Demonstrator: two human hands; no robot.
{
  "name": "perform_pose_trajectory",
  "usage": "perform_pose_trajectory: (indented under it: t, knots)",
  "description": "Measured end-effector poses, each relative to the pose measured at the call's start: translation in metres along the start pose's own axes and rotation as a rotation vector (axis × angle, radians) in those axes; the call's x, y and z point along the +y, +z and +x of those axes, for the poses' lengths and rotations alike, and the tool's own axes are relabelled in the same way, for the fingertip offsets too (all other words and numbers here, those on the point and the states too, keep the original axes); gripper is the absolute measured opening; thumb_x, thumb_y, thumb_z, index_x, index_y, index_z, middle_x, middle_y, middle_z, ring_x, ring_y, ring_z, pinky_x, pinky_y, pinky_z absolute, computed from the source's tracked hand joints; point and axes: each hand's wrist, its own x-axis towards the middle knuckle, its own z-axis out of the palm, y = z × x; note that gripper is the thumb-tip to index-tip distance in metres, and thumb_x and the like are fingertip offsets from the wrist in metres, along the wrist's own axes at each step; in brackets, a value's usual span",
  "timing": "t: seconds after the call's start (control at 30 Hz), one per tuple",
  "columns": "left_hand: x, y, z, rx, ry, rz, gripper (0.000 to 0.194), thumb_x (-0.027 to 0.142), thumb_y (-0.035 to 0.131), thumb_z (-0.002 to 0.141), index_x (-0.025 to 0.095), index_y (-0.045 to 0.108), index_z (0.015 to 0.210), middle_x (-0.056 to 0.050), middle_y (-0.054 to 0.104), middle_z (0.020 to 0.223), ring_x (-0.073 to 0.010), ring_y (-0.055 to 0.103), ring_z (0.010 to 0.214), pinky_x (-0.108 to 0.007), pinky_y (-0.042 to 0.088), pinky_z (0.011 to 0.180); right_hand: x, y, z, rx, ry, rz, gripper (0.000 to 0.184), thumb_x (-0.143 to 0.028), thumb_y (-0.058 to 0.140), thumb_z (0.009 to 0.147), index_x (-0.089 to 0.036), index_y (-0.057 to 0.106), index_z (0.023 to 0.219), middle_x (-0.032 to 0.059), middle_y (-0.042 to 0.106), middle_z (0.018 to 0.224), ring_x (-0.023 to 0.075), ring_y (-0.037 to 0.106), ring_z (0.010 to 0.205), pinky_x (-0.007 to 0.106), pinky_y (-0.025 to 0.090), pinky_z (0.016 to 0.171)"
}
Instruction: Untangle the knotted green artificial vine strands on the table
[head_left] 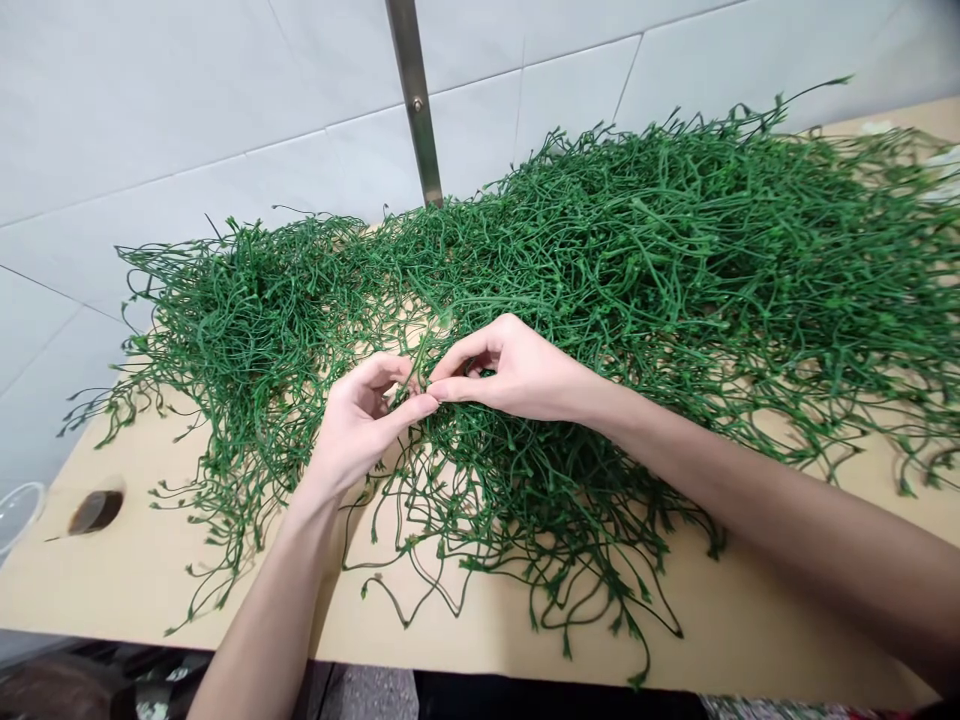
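A large tangled heap of thin green stems with small leafy tips (pixel 675 240), which look like artificial plant stems, spreads across the table. Over its middle, the fingertips of both my hands meet. My left hand (pixel 360 415) is closed in a pinch on a green stem (pixel 422 352). From the right, my right hand (pixel 517 372) pinches the same spot with thumb and forefinger. The exact point where the fingers grip is small and partly hidden by the fingertips.
The tan tabletop (pixel 480 625) shows along the front edge. A small dark brown round thing (pixel 96 511) lies at the left, near a clear plastic rim (pixel 21 515). Behind stand a white tiled wall (pixel 187 90) and a metal upright (pixel 416 100).
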Motion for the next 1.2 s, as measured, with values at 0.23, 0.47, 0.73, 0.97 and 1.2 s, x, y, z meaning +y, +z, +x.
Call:
perform_pose_trajectory:
  t: [0.23,0.47,0.73,0.97,1.2]
  knots:
    - [0.006,0.001,0.0,-0.032,-0.071,-0.055,0.028,0.033,0.081,0.068,0.019,0.06,0.081,0.003,0.056,0.068,-0.0099,0.055,0.059,-0.022,0.042,0.052,0.001,0.001,0.001,-0.045,0.02,0.047,0.014,-0.023,0.067,0.077,-0.011,0.071,0.078,0.0007,0.068,0.071,0.0069,0.051,0.062,0.022,0.038,0.058]
    - [0.003,-0.005,0.001,-0.078,-0.11,-0.052,0.03,0.034,0.08,0.07,0.019,0.062,0.088,0.001,0.062,0.076,-0.0099,0.059,0.059,-0.021,0.045,0.052,-0.003,0.001,0.001,-0.085,0.126,0.118,0.008,-0.02,0.064,0.08,-0.012,0.063,0.08,0.0019,0.067,0.077,0.0081,0.059,0.068,0.022,0.044,0.064]
    - [0.0,-0.006,-0.001,-0.054,-0.019,0.054,0.019,0.034,0.074,0.078,0.02,0.063,0.085,0.0,0.061,0.075,-0.0101,0.053,0.061,-0.021,0.038,0.05,-0.008,-0.002,-0.002,-0.194,0.146,0.124,0.01,-0.022,0.059,0.084,-0.012,0.059,0.087,0.0005,0.064,0.071,0.0058,0.052,0.057,0.021,0.043,0.056]
    - [0.004,-0.001,-0.003,-0.145,-0.021,0.01,0.019,0.037,0.069,0.082,0.019,0.062,0.086,-0.001,0.062,0.073,-0.0127,0.059,0.065,-0.024,0.046,0.06,-0.011,-0.002,-0.003,-0.142,0.108,-0.15,0.022,-0.022,0.052,0.079,-0.013,0.062,0.062,-0.0035,0.051,0.054,0.0046,0.035,0.048,0.022,0.027,0.046]
    - [0.005,0.006,-0.006,-0.181,-0.001,0.021,0.015,0.034,0.063,0.087,0.019,0.061,0.086,0.001,0.059,0.067,-0.0119,0.056,0.063,-0.023,0.043,0.058,-0.007,0.006,-0.005,-0.074,0.087,-0.24,0.028,-0.028,0.052,0.073,-0.016,0.046,0.049,-0.0064,0.023,0.05,0.0058,0.02,0.049,0.025,0.018,0.044]
